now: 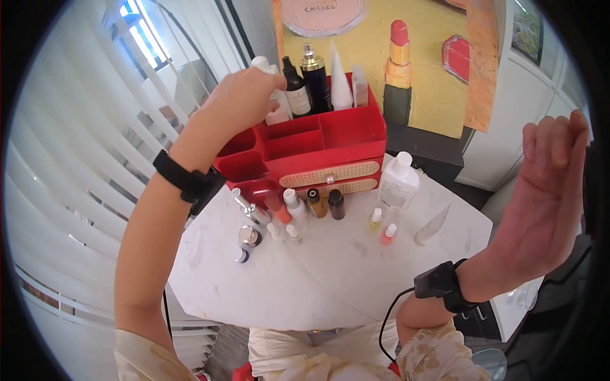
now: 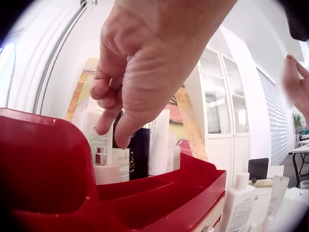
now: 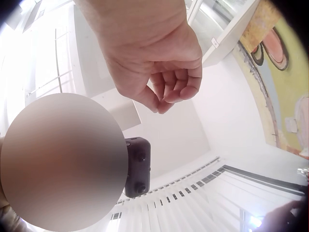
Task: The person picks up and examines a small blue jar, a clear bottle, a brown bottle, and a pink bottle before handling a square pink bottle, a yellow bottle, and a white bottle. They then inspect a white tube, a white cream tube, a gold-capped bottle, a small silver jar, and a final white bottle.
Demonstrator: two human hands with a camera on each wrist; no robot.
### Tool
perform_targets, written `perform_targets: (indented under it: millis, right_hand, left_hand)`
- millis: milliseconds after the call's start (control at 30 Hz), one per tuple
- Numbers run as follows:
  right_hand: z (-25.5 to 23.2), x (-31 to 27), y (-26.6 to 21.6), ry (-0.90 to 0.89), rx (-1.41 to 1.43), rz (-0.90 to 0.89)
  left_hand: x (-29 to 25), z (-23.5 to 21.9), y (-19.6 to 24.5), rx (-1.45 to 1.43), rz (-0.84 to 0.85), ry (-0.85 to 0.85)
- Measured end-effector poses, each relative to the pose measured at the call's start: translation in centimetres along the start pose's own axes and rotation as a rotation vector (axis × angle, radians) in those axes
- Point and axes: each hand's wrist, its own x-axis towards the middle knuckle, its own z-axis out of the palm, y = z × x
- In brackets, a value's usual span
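My left hand reaches over the back left of a red desktop organizer. In the left wrist view its thumb and fingers point down with a gap between them, fingertips right at a white bottle. Next to these stand a black spray bottle, a dark blue bottle with a gold collar, a white tube and a small pale pink bottle. My right hand is raised at the right, away from the table, its fingers loosely bent with nothing in them.
On the white marbled table stand several small bottles and jars, including a brown bottle and a small red-pink bottle. A white pump-less bottle and a white tube are at the right. A lipstick painting stands behind.
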Motion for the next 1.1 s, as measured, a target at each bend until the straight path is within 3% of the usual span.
perform_targets:
  millis: [167,267,300,400,567,633,800,933,1100]
  right_hand:
    - [1.2,-0.1,-0.5,0.017,0.077,0.050]
    - [1.1,-0.4,-0.5,0.049,0.028,0.045]
    - [0.8,-0.4,-0.5,0.029,0.018,0.041]
    - [-0.2,-0.2,-0.7,-0.110,0.054,0.041]
    - [0.6,-0.5,-0.8,-0.051,-0.025,0.015]
    - [1.0,-0.5,-0.8,-0.063,-0.054,-0.009]
    - [0.1,2.3,2.3,-0.188,0.237,-0.114]
    - [0.7,2.3,1.8,-0.236,0.204,-0.137]
    - [0.7,0.4,-1.2,-0.081,0.249,0.112]
  left_hand:
    - [-5.0,-3.8,2.4,-0.131,-0.012,0.080]
    - [-8.9,-3.7,3.0,-0.136,-0.027,0.076]
    - [-10.0,-3.7,3.5,-0.274,-0.053,0.067]
    - [-13.1,-1.9,3.8,-0.352,-0.107,-0.023]
    - [-16.5,1.6,4.7,-0.397,-0.111,-0.157]
    - [-17.3,2.8,5.2,-0.439,-0.121,-0.189]
    - [-18.1,3.8,6.1,-0.464,-0.161,-0.310]
    - [-18.3,5.2,6.2,-0.433,-0.121,-0.317]
    - [-18.2,6.1,6.2,-0.418,-0.113,-0.343]
